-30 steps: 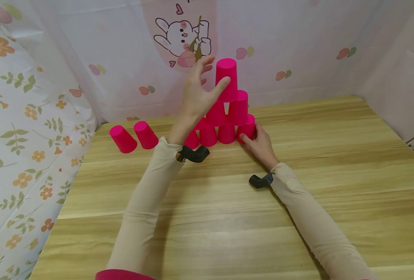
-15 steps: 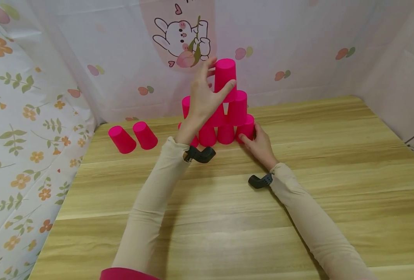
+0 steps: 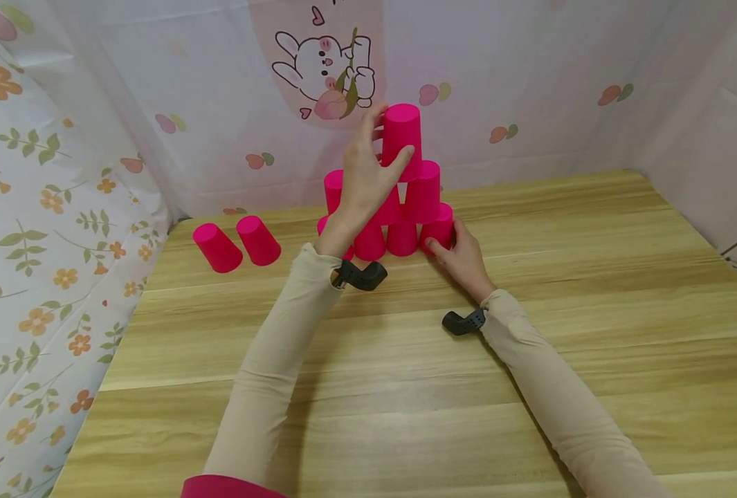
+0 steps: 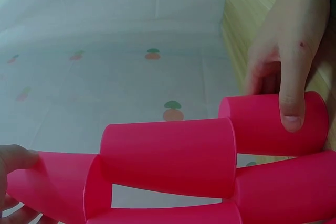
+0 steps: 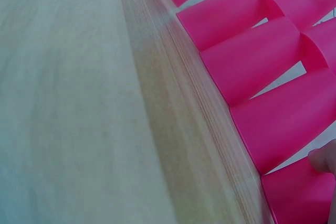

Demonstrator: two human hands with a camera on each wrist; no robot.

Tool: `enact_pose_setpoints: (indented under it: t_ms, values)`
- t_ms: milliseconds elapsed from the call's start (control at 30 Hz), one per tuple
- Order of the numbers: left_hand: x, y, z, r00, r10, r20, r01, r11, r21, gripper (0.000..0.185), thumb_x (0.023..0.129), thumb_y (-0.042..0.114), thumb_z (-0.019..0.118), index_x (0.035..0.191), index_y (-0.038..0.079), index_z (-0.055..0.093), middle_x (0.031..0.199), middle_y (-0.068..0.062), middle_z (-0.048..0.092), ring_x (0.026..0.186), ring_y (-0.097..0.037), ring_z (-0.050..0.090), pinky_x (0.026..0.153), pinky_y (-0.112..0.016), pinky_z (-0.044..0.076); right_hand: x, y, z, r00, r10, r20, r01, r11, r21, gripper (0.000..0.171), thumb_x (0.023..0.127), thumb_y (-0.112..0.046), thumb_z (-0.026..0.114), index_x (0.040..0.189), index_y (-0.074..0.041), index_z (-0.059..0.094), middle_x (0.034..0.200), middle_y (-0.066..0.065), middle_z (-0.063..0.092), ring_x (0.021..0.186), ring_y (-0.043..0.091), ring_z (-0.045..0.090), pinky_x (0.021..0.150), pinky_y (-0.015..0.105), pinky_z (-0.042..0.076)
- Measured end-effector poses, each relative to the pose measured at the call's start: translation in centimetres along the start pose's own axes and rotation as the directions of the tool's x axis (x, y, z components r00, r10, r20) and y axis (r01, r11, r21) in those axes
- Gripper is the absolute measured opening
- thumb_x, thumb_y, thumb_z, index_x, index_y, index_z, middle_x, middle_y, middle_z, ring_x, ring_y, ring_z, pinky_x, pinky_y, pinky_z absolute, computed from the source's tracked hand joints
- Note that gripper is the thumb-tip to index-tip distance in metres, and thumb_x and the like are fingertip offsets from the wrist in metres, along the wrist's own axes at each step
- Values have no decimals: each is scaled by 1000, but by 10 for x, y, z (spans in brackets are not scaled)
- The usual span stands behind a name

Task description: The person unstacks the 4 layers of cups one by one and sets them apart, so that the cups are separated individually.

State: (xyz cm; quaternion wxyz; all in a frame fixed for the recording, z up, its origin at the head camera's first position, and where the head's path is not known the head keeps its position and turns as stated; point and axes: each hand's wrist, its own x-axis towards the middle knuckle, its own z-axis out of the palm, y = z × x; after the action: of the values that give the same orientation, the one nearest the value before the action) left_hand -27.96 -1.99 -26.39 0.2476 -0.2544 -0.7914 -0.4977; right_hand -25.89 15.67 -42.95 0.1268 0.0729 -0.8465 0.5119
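Observation:
Upside-down pink plastic cups form a tiered stack near the back of the table. The top cup (image 3: 401,128) rests across two cups of the middle row. My left hand (image 3: 365,173) holds that top cup from the left, thumb on its front and fingers behind. In the left wrist view the thumb lies along the same cup (image 4: 60,182). Low on the right, my right hand (image 3: 464,259) grips the end cup (image 3: 438,221) of the bottom row, its thumb in front. The left forearm hides part of the stack's left side.
Two more upside-down cups, one (image 3: 217,247) nearer the left edge and one (image 3: 259,241) beside it, stand left of the stack. A printed cloth (image 3: 567,90) hangs behind the wood-grain table (image 3: 405,387). Black wrist mounts (image 3: 464,322) sit on both wrists.
My left hand has shifted right, and its fingers have come in closer round the top cup. More of the stack's left cups now show. My right hand stays in place.

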Motion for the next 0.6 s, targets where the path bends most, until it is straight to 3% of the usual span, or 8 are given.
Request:
enact_pose_setpoints:
  t_ms: [400,600]
  values:
    - [-4,1,-2,998,51,-36,-52,998,-26,63,72,18,67,126,5,36,118,-4,46,102,-10,46,75,-22,45,0,1,1,1000,-3,-2,3,1000,-8,50,77,-29,59,118,-6,41,103,9,53,90,19,50,75,33,42]
    - [-5,1,-3,998,28,-62,-31,998,-58,65,71,15,68,126,4,35,118,-6,47,102,-12,47,76,-24,45,0,-1,0,1000,-2,-8,2,1000,-10,49,77,-28,60,117,-6,42,102,9,53,90,20,51,76,34,42]
